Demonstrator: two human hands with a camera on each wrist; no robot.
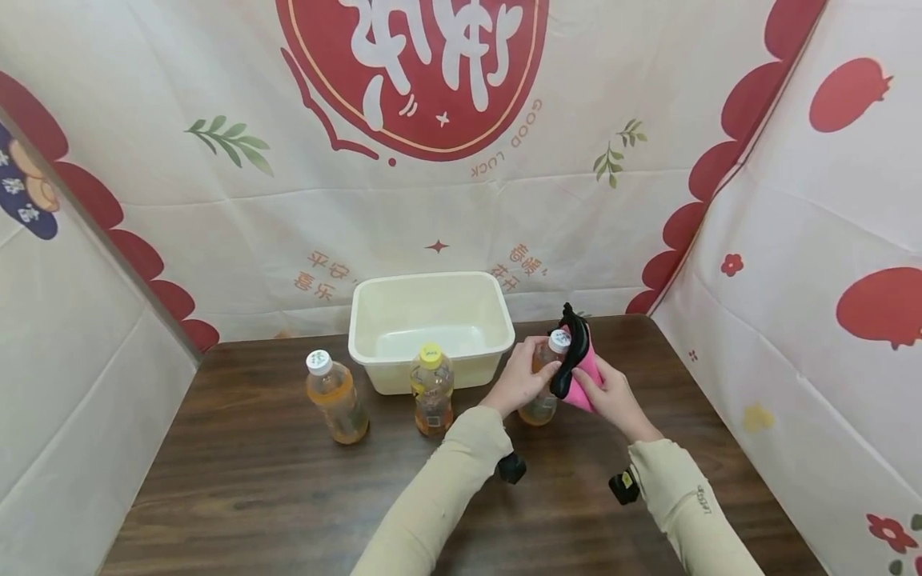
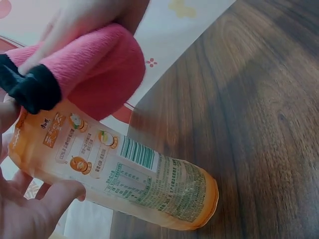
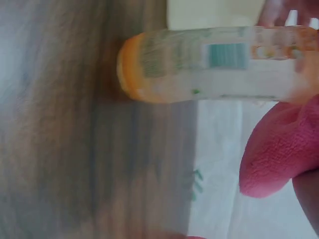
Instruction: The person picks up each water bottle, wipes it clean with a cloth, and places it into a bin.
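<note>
A clear plastic drink bottle (image 1: 538, 411) with a white cap stands at the right of the table. My left hand (image 1: 520, 378) grips its upper part, and the thumb reaches toward the black edge of a pink fleece pouch (image 1: 586, 382). In the left wrist view, the bottle (image 2: 134, 169) shows an orange label with a barcode and leans in the frame. My right hand (image 1: 614, 400) pinches the pouch, its black band beside the bottle's cap and neck. In the blurred right wrist view, the pink fleece (image 3: 276, 154) hangs next to the bottle (image 3: 199, 64).
A cream plastic basin (image 1: 432, 364) stands at the back middle of the wooden table (image 1: 288, 504). A yellow-capped bottle (image 1: 433, 392) stands before it, and a white-capped bottle (image 1: 338, 400) is further left. Printed cloth walls (image 1: 432, 216) enclose the back and sides.
</note>
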